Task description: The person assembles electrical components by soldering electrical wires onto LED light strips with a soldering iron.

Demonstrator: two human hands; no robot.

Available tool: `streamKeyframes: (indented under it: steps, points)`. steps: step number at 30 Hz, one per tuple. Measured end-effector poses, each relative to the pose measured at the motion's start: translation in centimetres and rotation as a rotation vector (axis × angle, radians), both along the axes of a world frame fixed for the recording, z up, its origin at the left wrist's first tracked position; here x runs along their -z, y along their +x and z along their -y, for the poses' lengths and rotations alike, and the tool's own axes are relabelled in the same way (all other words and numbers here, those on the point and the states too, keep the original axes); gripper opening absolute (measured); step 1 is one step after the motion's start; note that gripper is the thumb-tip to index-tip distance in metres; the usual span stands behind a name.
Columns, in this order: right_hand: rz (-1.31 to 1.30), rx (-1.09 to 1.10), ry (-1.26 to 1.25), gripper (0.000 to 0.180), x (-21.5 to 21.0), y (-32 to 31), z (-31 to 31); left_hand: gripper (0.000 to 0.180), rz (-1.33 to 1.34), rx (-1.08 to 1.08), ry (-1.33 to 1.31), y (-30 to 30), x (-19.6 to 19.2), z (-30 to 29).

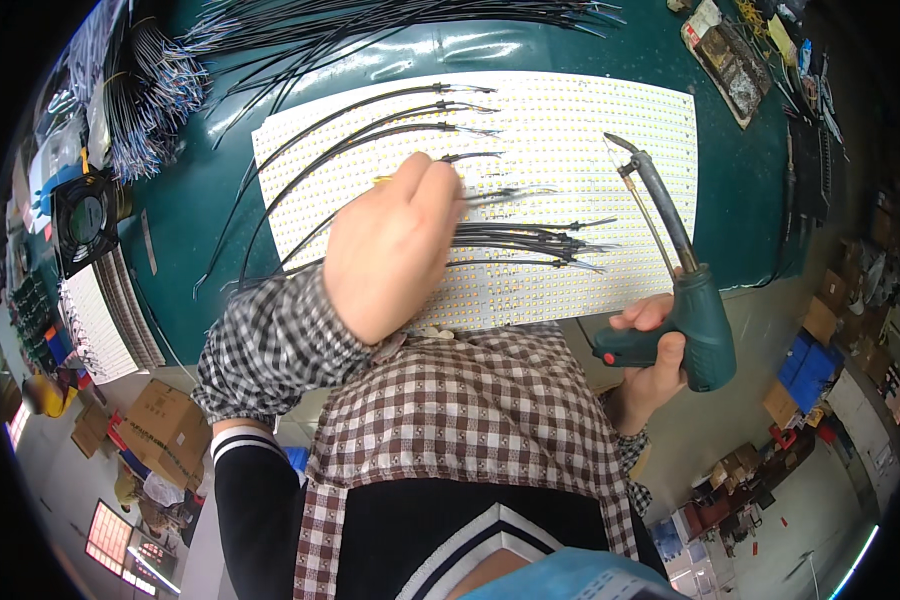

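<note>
A large white panel covered in rows of small yellow dots lies on the green table. Several black wires lie across it, their bare ends pointing right. My left hand is over the panel's middle, fingers closed on a bundle of black wires that sticks out to the right. My right hand grips a green pistol-shaped soldering gun at the panel's lower right corner. Its dark barrel rises up and left, and the tip hovers above the panel, apart from the wires.
A heap of black wires lies along the table's far edge. Bundles of wires and a small black fan sit at the left, with stacked white strips below. A tray of clutter is at top right. Cardboard boxes stand on the floor.
</note>
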State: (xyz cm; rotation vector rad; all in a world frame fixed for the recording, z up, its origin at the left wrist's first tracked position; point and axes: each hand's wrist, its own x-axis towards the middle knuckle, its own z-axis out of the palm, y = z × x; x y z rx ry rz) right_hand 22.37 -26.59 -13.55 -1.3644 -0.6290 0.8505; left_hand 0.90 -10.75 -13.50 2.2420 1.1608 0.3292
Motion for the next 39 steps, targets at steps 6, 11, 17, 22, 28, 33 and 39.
streamKeyframes:
  steps: [6,11,17,22,28,33,39]
  points:
    - [-0.020,-0.031,-0.006,0.041,0.4,0.1,0.4,0.017,0.046,0.041,0.174,0.9,0.5,-0.7]
    - [-0.033,-0.064,0.000,0.041,0.2,-0.1,0.4,0.014,0.152,0.129,0.100,2.3,2.3,-1.9]
    - [-0.036,-0.043,-0.053,0.043,0.0,-0.4,0.6,0.011,0.103,0.028,0.086,1.8,0.9,-0.5]
    - [-0.030,-0.089,-0.087,0.044,-0.5,-0.4,0.2,0.010,0.093,0.005,0.071,1.8,2.3,-1.2]
    - [0.040,-0.080,-0.107,0.047,-0.1,-0.7,0.7,0.008,0.179,-0.050,-0.015,1.8,2.7,-1.4]
    - [0.007,-0.106,-0.222,0.051,-0.7,-0.9,1.3,0.012,0.265,-0.063,-0.015,1.8,3.4,-1.7]
    - [0.032,-0.168,-0.252,0.057,-0.7,-0.9,1.3,0.011,0.302,-0.059,-0.024,1.7,3.5,-1.8]
